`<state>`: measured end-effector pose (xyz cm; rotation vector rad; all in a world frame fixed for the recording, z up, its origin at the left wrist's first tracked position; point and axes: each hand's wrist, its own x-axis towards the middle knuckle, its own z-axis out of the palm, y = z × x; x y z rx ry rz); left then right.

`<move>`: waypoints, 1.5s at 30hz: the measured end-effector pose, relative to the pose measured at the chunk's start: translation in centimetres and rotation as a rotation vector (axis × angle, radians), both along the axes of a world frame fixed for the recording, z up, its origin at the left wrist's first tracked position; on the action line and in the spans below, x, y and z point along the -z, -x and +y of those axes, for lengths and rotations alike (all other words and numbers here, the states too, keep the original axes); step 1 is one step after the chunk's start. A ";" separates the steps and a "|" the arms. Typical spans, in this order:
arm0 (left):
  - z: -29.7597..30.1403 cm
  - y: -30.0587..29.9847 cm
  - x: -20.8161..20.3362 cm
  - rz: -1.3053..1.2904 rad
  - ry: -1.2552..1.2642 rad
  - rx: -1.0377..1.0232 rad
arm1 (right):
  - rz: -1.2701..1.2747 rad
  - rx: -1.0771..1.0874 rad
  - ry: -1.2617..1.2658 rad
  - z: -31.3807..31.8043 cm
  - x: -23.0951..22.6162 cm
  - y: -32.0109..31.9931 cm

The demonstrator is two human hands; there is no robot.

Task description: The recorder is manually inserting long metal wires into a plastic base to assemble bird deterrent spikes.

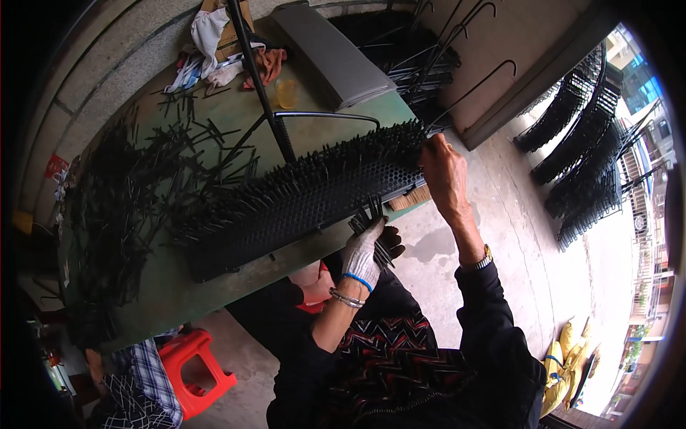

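Note:
A long black perforated rack [307, 204] lies slantwise along the table's near edge. Thin black rods [300, 168] stand densely in its far rows, while its near rows show bare holes. My left hand [366, 257], in a white glove with dark fingertips, is closed around a bunch of black rods [375, 209] just off the rack's near edge. At the rack's right end, my bare right hand [444, 175] has its fingers pinched together by the last standing rods. Whatever sits between those fingertips is too dark to make out.
Loose black rods [114, 214] cover the left of the green table [314, 129]. Beyond the rack are a metal stand [257, 71], a yellowish cup [286, 93], rags [268, 68] and grey sheets [336, 57]. A red stool [196, 372] stands at lower left beside another person's plaid clothing [146, 379].

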<state>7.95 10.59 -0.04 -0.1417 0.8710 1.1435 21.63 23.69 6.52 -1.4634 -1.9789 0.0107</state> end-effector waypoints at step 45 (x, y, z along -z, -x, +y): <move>-0.1 0.0 0.0 0.006 -0.008 0.060 | 0.129 -0.101 0.066 1.4 0.0 -0.1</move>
